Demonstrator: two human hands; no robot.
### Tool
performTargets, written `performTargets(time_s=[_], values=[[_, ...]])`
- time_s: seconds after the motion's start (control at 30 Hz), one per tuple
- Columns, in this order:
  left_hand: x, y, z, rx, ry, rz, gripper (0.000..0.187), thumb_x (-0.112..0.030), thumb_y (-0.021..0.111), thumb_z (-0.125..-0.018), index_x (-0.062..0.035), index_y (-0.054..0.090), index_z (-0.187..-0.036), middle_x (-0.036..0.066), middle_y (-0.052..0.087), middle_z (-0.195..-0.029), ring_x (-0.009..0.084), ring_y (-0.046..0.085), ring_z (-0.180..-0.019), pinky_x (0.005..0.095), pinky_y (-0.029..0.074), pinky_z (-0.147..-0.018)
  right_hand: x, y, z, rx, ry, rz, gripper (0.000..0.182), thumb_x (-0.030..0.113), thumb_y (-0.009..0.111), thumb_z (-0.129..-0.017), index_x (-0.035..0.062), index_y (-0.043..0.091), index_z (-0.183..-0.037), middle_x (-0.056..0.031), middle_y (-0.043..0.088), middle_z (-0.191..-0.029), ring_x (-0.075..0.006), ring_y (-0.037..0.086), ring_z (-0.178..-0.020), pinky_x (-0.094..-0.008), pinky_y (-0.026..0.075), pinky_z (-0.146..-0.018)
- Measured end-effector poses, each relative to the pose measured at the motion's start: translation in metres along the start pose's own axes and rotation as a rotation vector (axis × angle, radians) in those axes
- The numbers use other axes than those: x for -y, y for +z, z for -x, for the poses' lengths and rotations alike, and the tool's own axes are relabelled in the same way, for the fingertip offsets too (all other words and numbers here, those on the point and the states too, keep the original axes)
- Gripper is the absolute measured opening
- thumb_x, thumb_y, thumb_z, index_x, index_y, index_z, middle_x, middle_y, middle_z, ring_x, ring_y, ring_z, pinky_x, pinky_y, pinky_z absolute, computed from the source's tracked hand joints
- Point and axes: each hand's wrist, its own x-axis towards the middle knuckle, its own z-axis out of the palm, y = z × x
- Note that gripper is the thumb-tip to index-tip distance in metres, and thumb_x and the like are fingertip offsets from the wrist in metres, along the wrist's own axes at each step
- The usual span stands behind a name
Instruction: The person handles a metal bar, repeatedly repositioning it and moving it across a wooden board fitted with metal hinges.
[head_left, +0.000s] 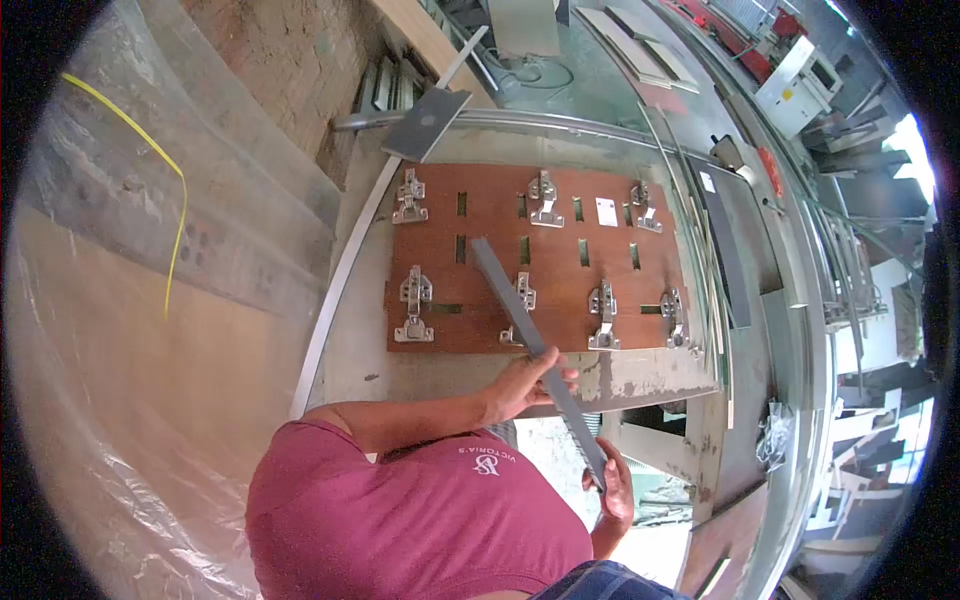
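Note:
A long, narrow grey strip (507,301) slants across the front of the brown board (480,290), its far end over the board. My left hand (522,386) is closed around the strip near its middle, just in front of the board's near edge. Lower and to the right, my right hand (616,484) grips the near end. Several metal cabinet hinges stand in two rows on the board, among them a front-left hinge (414,304) and a back-middle hinge (545,199). The strip partly covers one front hinge (525,292).
Dark slots and a white label (606,212) show on the board. A dark plate (427,125) and a long pale bar (345,280) lie at the left. Thin strips (710,270) run along the right side. Plastic-wrapped sheets (120,350) stand at far left.

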Motion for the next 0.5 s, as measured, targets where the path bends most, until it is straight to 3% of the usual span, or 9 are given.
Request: performTargets(time_s=[0.1,0.17,0.23,0.33,0.4,0.5], values=[[0.013,0.000,-0.012,-0.030,-0.095,0.029,0.040,-0.040,0.047,-0.088,-0.0061,0.043,-0.108,0.016,0.055,-0.108,0.0286,0.055,-0.102,0.0433,0.043,-0.092,-0.011,-0.010,0.013,-0.070,-0.022,0.006,0.092,0.061,0.057,-0.072,-0.0099,0.032,-0.125,-0.0088,0.057,-0.066,-0.0141,0.055,-0.059,-0.0238,0.043,-0.055],[0.015,0.002,-0.016,-0.003,-0.109,0.020,0.040,-0.039,0.048,-0.087,-0.0063,0.042,-0.109,0.017,0.054,-0.110,0.0291,0.054,-0.104,0.0438,0.041,-0.093,-0.019,-0.007,0.018,-0.111,-0.069,-0.030,0.073,0.051,0.054,-0.080,-0.0058,0.039,-0.123,-0.0078,0.056,-0.064,-0.0134,0.054,-0.055,-0.0236,0.042,-0.051],[0.018,0.008,-0.010,-0.052,-0.092,0.010,0.041,-0.038,0.045,-0.089,-0.0029,0.040,-0.110,0.022,0.049,-0.116,0.0324,0.050,-0.108,0.0486,0.038,-0.095,-0.024,-0.005,0.020,-0.119,-0.079,-0.043,0.075,0.053,0.052,-0.081,-0.0067,0.038,-0.123,-0.0080,0.055,-0.063,-0.0132,0.053,-0.054,-0.0238,0.042,-0.051],[0.014,0.019,-0.013,-0.049,-0.129,-0.051,0.044,-0.038,0.043,-0.089,-0.0014,0.039,-0.112,0.023,0.047,-0.119,0.0334,0.049,-0.110,0.0488,0.036,-0.097,-0.032,0.001,0.025,-0.083,-0.115,0.040,0.080,0.057,0.047,-0.081,-0.0092,0.034,-0.124,-0.0099,0.054,-0.065,-0.0142,0.053,-0.055,-0.0244,0.042,-0.052],[0.015,0.020,-0.023,0.054,-0.143,-0.098,0.048,-0.040,0.041,-0.090,0.0008,0.038,-0.115,0.025,0.046,-0.119,0.0343,0.047,-0.111,0.0487,0.036,-0.097,-0.040,0.003,0.031,-0.031,-0.050,-0.034,0.082,0.056,0.051,-0.079,-0.0080,0.031,-0.126,-0.0116,0.057,-0.073,-0.0159,0.056,-0.064,-0.0277,0.045,-0.054],[0.026,0.022,-0.046,0.113,-0.161,-0.128,0.048,-0.038,0.044,-0.089,0.0017,0.039,-0.115,0.026,0.046,-0.118,0.0348,0.047,-0.110,0.0485,0.040,-0.092,-0.028,0.016,0.036,0.058,0.046,-0.142,0.076,0.052,0.058,-0.077,-0.0035,0.036,-0.123,-0.0102,0.058,-0.074,-0.0171,0.056,-0.063,-0.0279,0.046,-0.055]])
